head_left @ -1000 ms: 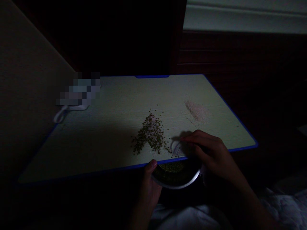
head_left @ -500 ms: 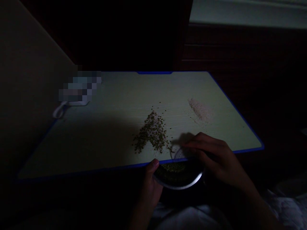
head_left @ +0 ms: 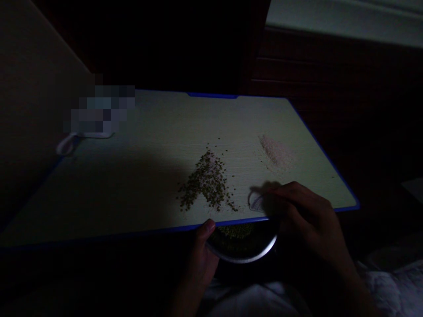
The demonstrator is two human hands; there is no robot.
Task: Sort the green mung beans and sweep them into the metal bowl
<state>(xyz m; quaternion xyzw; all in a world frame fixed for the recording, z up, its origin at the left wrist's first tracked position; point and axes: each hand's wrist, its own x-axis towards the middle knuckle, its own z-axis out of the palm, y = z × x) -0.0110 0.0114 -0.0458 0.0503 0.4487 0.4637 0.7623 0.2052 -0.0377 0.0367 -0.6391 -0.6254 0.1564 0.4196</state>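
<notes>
My left hand point(head_left: 203, 253) grips the left rim of a metal bowl point(head_left: 246, 260) just below the front edge of the board, thumb on top. Small green beans point(head_left: 237, 230), like mung beans, lie inside. My right hand point(head_left: 312, 215) pinches a thin, clear piece with a curved rim point(head_left: 256, 203), low over the board's front edge; its kind is too dark to tell. Left of it lies a loose pile of green beans mixed with pale grains point(head_left: 209, 178). Beyond my right hand is a heap of pale, rice-like grains point(head_left: 276, 149).
The pale board point(head_left: 158, 127) has a blue rim and fills the middle of the view. At its far left corner stands a blurred-out object with a white strap point(head_left: 66, 144). A wall rises on the left. White patterned cloth point(head_left: 393, 286) lies at the lower right.
My right hand has moved slightly right with the clear piece, away from the bean pile. My left hand still holds the bowl. The view has shifted a little.
</notes>
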